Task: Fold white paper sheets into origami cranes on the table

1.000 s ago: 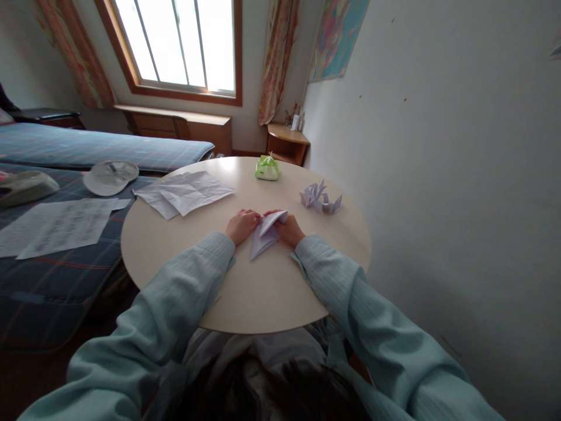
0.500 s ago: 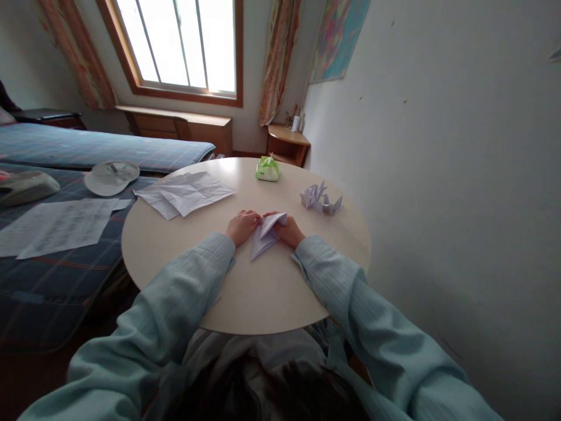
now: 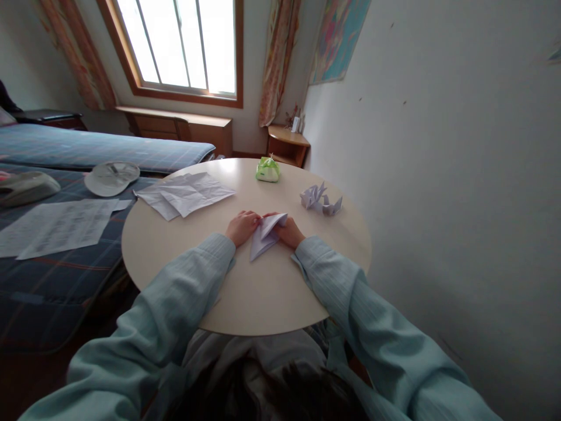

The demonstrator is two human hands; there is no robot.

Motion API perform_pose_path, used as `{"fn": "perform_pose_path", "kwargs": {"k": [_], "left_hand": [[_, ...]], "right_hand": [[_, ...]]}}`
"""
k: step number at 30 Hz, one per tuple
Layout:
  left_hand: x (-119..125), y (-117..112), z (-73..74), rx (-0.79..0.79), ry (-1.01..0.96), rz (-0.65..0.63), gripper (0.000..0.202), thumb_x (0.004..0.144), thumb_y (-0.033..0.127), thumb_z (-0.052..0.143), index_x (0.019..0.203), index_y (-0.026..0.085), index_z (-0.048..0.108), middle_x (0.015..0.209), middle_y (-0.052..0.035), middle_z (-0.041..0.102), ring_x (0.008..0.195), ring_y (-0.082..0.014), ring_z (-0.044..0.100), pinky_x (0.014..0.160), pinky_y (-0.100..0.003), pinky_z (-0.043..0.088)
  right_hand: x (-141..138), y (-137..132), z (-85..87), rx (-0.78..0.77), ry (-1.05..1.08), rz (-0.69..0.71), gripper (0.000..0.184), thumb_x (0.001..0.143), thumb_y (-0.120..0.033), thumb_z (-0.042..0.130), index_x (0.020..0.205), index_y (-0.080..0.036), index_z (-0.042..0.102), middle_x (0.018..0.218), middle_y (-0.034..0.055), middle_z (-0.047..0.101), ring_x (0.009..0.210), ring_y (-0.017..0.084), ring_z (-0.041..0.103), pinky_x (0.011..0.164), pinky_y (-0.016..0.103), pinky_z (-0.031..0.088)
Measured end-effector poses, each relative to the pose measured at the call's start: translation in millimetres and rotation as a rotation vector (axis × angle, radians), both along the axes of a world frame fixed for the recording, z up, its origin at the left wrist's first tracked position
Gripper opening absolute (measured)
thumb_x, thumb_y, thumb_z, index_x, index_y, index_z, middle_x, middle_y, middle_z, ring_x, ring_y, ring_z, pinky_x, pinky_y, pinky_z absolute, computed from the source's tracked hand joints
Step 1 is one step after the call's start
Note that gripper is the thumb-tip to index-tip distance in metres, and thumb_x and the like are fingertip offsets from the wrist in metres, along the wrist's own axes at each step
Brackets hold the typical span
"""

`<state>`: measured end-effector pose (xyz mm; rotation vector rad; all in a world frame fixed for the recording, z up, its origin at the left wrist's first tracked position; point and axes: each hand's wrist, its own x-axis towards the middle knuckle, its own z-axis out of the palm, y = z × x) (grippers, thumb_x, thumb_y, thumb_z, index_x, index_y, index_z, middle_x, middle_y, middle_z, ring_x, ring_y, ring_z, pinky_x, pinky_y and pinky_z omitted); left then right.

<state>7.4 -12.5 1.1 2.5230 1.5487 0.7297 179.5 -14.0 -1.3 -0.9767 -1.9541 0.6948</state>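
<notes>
One folded paper (image 3: 263,241), white and pointed, lies near the middle of the surface (image 3: 170,251), with its lowest tip toward the near edge. Several folds are already in it: the layers form a narrow wedge, and an upper flap stands away from the layer beneath. By judgement the folding is part done, since that flap is raised and not pressed flat; how many folds remain cannot be told. The left hand (image 3: 243,227) is narrow, its fingers curled and pinching the paper at its far-left side. The right hand (image 3: 291,231) grips it from the right, partly hidden behind the flap. Farther out, toward the right edge of the surface, small folded pieces (image 3: 312,197) stand in a group, apparently finished. Toward the far-left edge lie creased sheets (image 3: 195,193), opened out and overlapping, one corner reaching the rim; by judgement these are not at present being worked. A green packet (image 3: 267,169) rests close to the far edge. Beyond the left edge, a bed (image 3: 56,292) carries printed sheets (image 3: 65,225) and a pale cap (image 3: 111,177).

Compared with the frame half a second earlier, almost nothing differs: both hands keep their hold, the flap has the same angle, and the other items have not moved; only the view is very slightly shifted.
</notes>
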Motion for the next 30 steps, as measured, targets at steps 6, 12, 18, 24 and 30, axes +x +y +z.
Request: {"fn": "perform_pose_path", "kwargs": {"k": [6, 12, 18, 24, 30], "left_hand": [[0.1, 1.0, -0.9, -0.001, 0.001, -0.001, 0.026, 0.084, 0.026, 0.040, 0.094, 0.020, 0.063, 0.101, -0.0036, 0.063, 0.095, -0.0168, 0.052, 0.089, -0.029, 0.041], [0.1, -0.3, -0.2, 0.001, -0.008, 0.005, 0.025, 0.083, 0.025, 0.041, 0.093, 0.022, 0.063, 0.099, -0.0030, 0.063, 0.095, -0.0165, 0.052, 0.088, -0.028, 0.041], [-0.5, 1.5, -1.9, 0.015, 0.004, -0.004, 0.026, 0.084, 0.026, 0.040, 0.093, 0.021, 0.063, 0.099, -0.0034, 0.063, 0.094, -0.0168, 0.052, 0.088, -0.029, 0.041], [-0.8, 2.1, -2.6, 0.013, 0.004, -0.011, 0.026, 0.084, 0.026, 0.040, 0.093, 0.020, 0.063, 0.099, -0.0038, 0.063, 0.094, -0.0168, 0.053, 0.088, -0.029, 0.041], [-0.1, 1.5, -1.5, 0.011, 0.001, -0.005, 0.026, 0.084, 0.025, 0.040, 0.093, 0.020, 0.063, 0.098, -0.0041, 0.063, 0.093, -0.0171, 0.053, 0.087, -0.029, 0.041]], "right_hand": [[0.4, 0.2, -0.5, 0.001, -0.009, -0.004, 0.029, 0.068, -0.010, 0.048, 0.090, -0.018, 0.064, 0.092, 0.0014, 0.067, 0.088, 0.015, 0.061, 0.080, 0.026, 0.047], [1.1, 1.5, -2.6, 0.019, -0.010, -0.013, 0.028, 0.068, -0.012, 0.049, 0.092, -0.017, 0.063, 0.093, 0.0019, 0.067, 0.086, 0.014, 0.061, 0.080, 0.026, 0.047], [1.6, 2.3, -3.6, 0.022, -0.037, -0.028, 0.028, 0.069, -0.011, 0.050, 0.093, -0.017, 0.063, 0.094, 0.0023, 0.067, 0.087, 0.014, 0.061, 0.081, 0.026, 0.046], [1.0, -0.2, -0.4, 0.008, -0.047, -0.024, 0.027, 0.069, -0.009, 0.050, 0.092, -0.017, 0.063, 0.096, 0.0037, 0.066, 0.089, 0.016, 0.061, 0.082, 0.028, 0.046], [0.4, -1.1, 1.7, 0.004, -0.068, -0.020, 0.028, 0.069, -0.008, 0.050, 0.092, -0.017, 0.063, 0.096, 0.0031, 0.066, 0.091, 0.016, 0.061, 0.083, 0.027, 0.046]]}}
